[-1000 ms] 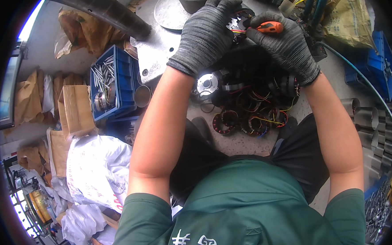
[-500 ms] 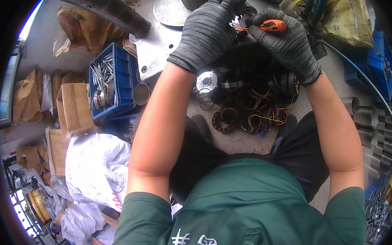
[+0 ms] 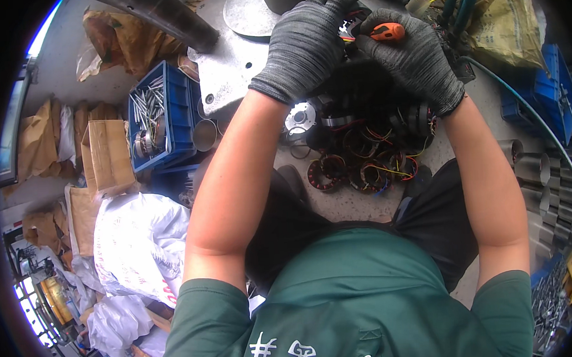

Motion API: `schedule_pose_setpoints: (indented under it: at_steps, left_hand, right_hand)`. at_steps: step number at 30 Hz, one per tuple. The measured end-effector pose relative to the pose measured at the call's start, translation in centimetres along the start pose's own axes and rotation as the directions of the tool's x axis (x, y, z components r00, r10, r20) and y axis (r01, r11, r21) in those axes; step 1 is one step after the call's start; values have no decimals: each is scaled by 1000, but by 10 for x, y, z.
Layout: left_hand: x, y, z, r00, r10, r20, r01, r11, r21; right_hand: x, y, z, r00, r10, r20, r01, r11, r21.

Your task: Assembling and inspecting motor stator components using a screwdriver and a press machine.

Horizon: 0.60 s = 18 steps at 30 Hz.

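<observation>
Both hands wear grey knit gloves and meet at the top middle. My left hand (image 3: 308, 45) is closed round a motor stator (image 3: 350, 28), of which a bit of bright metal core and some coloured wires show between the hands. Closed too, my right hand (image 3: 416, 62) grips an orange-and-black tool handle (image 3: 388, 31), like a screwdriver's. Its tip is hidden by the stator and fingers. Below the hands, several wound stators (image 3: 328, 173) with red, yellow and blue leads lie on the floor between my feet, near a silver motor end cover (image 3: 300, 118).
A metal machine base plate (image 3: 229, 75) stands beyond my left forearm, below a dark slanting bar (image 3: 161, 17). A blue bin (image 3: 180, 139) of metal shafts sits left, near a white sack (image 3: 144, 241). Metal sleeves (image 3: 532, 169) are stacked right, past a blue-green hose (image 3: 528, 104).
My right hand and the orange handle have shifted slightly left and up, closer to the stator. My left hand keeps its hold, nearly still.
</observation>
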<state>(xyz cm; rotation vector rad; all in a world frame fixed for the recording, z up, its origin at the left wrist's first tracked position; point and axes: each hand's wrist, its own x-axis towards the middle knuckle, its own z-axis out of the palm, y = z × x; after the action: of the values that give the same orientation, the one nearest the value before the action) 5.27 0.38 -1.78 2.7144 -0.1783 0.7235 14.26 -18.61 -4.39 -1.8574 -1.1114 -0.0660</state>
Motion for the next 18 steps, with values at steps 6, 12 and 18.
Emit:
schedule_pose_setpoints:
  at_steps: [6, 12, 18]
  left_hand:
    - [0, 2, -1, 996, 51, -74, -51, 999, -1]
    - [1, 0, -1, 999, 14, -38, -15, 999, -38]
    - [0, -5, 2, 996, 69, -57, -68, 997, 20]
  right_hand:
    - [-4, 13, 7, 997, -69, -17, 68, 997, -41]
    - [2, 3, -13, 990, 82, 118, -83, 997, 3]
    - [2, -5, -7, 988, 155, 23, -156, 965, 209]
